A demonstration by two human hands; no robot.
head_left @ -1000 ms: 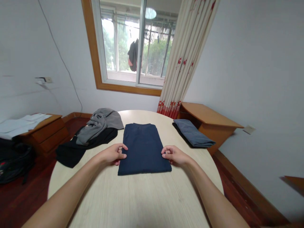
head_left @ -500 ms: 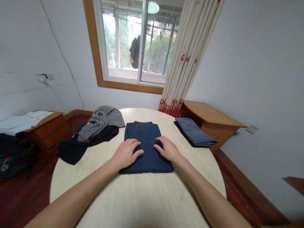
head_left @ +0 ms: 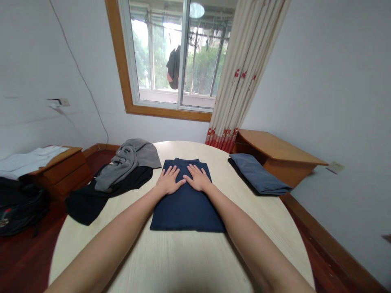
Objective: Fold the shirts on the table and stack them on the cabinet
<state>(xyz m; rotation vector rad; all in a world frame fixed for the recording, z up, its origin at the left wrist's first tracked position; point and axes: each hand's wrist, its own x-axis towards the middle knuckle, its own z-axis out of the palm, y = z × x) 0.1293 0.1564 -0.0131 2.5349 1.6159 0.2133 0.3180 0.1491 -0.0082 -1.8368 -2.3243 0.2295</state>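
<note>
A folded navy blue garment (head_left: 187, 213) lies flat in the middle of the round pale table (head_left: 171, 260), its collar end pointing away from me. My left hand (head_left: 168, 181) rests palm down on its upper left part, fingers spread. On the upper right part lies my right hand (head_left: 196, 178), also flat with fingers apart. The two thumbs nearly meet over the cloth. Neither hand grips anything.
At the table's left edge, a crumpled grey garment (head_left: 117, 171) lies over a black one (head_left: 88, 203). Folded blue-grey clothing (head_left: 256, 173) sits at the right edge. Beyond stand a wooden desk (head_left: 277, 146) and a patterned curtain (head_left: 238, 81); a black bag (head_left: 21, 207) is at far left.
Both hands have slid away from me toward the collar end and closer together. Their fingers, curved before, now lie flat and spread on the navy garment. The view has shifted slightly.
</note>
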